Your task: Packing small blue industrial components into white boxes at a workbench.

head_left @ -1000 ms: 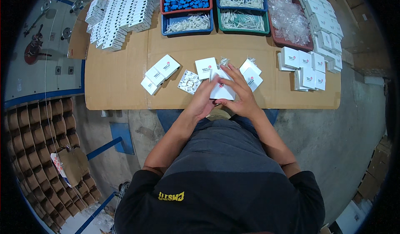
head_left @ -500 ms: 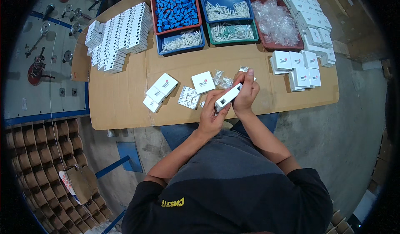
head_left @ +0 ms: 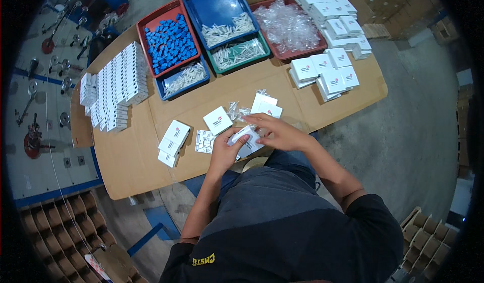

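Near the table's front edge, a white square plastic box [head_left: 249,149] with print on its face is held between both hands. My left hand [head_left: 222,151] is closed on its left side, thumb lying across the face. My right hand [head_left: 280,132] grips the right side, its fingers bent over the far edge. Just left of the box lies a white plate with cut-outs [head_left: 204,141], partly hidden by my left hand. Beyond it sits another white square box [head_left: 218,120], beside small clear plastic bags [head_left: 236,112]. White boxes [head_left: 266,107] lie behind my right hand.
At left is a small group of white boxes [head_left: 174,140], with stacked rows [head_left: 121,89] farther back. Trays hold blue parts [head_left: 171,43], white plugs [head_left: 229,29] and clear bags [head_left: 287,25]. More white boxes [head_left: 330,76] are stacked at right on the cardboard-covered table [head_left: 136,167].
The view has turned, shifting the table's contents leftward. The held box has tipped from edge-on to show its printed face, and my right hand's fingers now reach over its far edge.
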The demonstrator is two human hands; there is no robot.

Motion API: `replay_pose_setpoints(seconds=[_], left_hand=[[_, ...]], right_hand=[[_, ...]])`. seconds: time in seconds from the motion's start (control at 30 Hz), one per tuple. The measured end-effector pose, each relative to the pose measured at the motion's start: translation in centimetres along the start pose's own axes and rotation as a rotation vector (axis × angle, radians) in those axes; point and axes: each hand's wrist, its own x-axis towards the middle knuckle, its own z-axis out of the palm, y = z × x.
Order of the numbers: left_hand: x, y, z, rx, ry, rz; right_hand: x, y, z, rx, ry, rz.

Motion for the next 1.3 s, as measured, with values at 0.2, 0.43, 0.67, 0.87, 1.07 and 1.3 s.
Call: replay_pose_setpoints(seconds=[0.2, 0.43, 0.67, 0.87, 1.07, 1.3], left_hand=[[3.0, -0.4, 1.5, 0.058, -0.096, 0.018], [4.1, 1.4, 1.1, -0.231, 0.128, 0.04], [0.7, -3.4, -0.3, -0.263, 0.041, -0.101], [-1.8, -7.6, -0.7, -0.281, 0.094, -0.155], [-1.8, -8.3, -0.7, -0.281, 0.106, -0.112], [-1.7, -7.1, -1.1, -0.223, 0.183, -0.044]], right_hand=[[-2.1, -1.1, 0.3, -0.536, -0.017, -0.209], [-0.5, 3.3, -5.0, -0.625, 0.489, -0.118], [0.8, 9.4, -17.2, -0.802, 0.999, 0.35], [0.6, 12.7, -19.8, -0.952, 0.986, 0.488], [0.4, 12.8, -20.1, -1.046, 0.969, 0.509], [-1.0, 11.6, -18.0, -0.852, 1.105, 0.079]])
